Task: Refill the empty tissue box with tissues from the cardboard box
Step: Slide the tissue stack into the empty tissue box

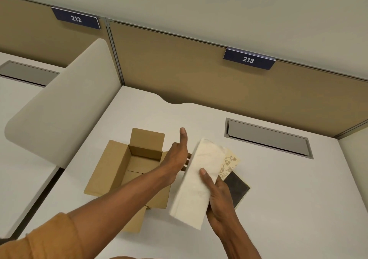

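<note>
A thick white stack of tissues [199, 179] is held tilted above the desk. My right hand [218, 197] grips its lower right side, thumb on top. My left hand [178, 155] holds its upper left edge, fingers behind the stack and thumb raised. Behind the stack lies the tissue box [234, 171], cream with a leaf pattern and a dark panel, mostly hidden. To the left stands the open cardboard box [119, 165], flaps up; the part of its inside that shows is empty, my left forearm crossing over it.
The white desk [278, 199] has a grey cable hatch [266, 137] at the back right. A tan partition [179, 63] with labels 212 and 213 closes the back. A beige side divider [65, 103] rises on the left.
</note>
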{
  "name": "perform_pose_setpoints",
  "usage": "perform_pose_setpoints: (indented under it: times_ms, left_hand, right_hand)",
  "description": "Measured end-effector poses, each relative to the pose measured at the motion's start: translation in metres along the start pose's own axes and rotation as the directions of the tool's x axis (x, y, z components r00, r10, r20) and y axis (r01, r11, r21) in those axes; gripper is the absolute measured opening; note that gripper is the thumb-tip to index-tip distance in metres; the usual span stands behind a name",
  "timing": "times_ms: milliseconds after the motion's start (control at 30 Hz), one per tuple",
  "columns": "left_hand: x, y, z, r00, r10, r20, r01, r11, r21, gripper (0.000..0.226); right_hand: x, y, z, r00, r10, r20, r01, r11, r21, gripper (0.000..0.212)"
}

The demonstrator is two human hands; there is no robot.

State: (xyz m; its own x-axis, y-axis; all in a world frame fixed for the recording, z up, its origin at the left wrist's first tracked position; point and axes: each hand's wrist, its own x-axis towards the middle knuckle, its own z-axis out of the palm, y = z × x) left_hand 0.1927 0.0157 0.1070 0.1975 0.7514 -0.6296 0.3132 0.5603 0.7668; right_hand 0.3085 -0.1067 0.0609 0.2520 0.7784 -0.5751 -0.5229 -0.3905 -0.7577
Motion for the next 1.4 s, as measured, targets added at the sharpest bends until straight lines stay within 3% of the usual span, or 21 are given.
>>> perform_pose_setpoints:
  times_ms: [100, 200, 333, 500, 667, 833, 933, 1033, 1233, 1400]
  left_hand:
    - [-0.017, -0.013, 0.001, 0.988, 0.06, 0.144, -0.083, 0.983, 0.165, 0.127]
    - [-0.029, -0.031, 0.009, 0.972, 0.053, 0.23, -0.122, 0.947, 0.297, 0.101]
    - [-0.041, -0.05, 0.023, 0.945, 0.188, 0.267, -0.3, 0.823, 0.483, 0.074]
    - [-0.051, -0.076, 0.028, 0.921, 0.278, 0.274, -0.39, 0.692, 0.608, 0.087]
    - [-0.059, -0.098, 0.023, 0.909, 0.256, 0.328, -0.416, 0.591, 0.691, 0.099]
    - [-0.052, -0.085, 0.021, 0.856, 0.376, 0.355, -0.515, 0.571, 0.639, 0.133]
    - [-0.039, -0.063, 0.035, 0.72, 0.579, 0.383, -0.685, 0.5, 0.53, 0.129]
    - [-0.031, -0.053, 0.056, 0.581, 0.682, 0.444, -0.802, 0.385, 0.457, 0.12]
    - [-0.02, -0.06, 0.072, 0.569, 0.641, 0.515, -0.819, 0.38, 0.43, 0.117]
    - [-0.021, -0.062, 0.074, 0.583, 0.609, 0.538, -0.812, 0.462, 0.357, 0.117]
  right_hand:
    - [0.007, -0.008, -0.006, 0.999, -0.016, -0.032, 0.019, 0.995, 0.1, 0.051]
    - [0.012, -0.012, -0.013, 0.999, 0.016, -0.049, -0.004, 0.974, 0.228, 0.052]
    - [0.017, -0.009, -0.02, 0.996, 0.061, -0.067, -0.034, 0.937, 0.347, 0.063]
    - [0.016, -0.005, -0.028, 0.997, 0.018, -0.081, 0.017, 0.907, 0.421, 0.06]
    - [0.016, 0.002, -0.043, 0.998, -0.002, -0.056, 0.027, 0.89, 0.456, 0.076]
    - [0.014, 0.009, -0.054, 0.999, -0.037, -0.026, 0.045, 0.872, 0.488, 0.054]
    - [0.017, 0.019, -0.053, 0.996, -0.017, -0.093, 0.059, 0.877, 0.477, 0.059]
    - [0.019, 0.024, -0.048, 0.986, -0.023, -0.164, 0.094, 0.892, 0.443, 0.04]
    - [0.019, 0.021, -0.054, 0.983, -0.046, -0.175, 0.12, 0.891, 0.437, 0.034]
    - [0.017, 0.018, -0.058, 0.982, -0.039, -0.186, 0.112, 0.907, 0.406, 0.065]
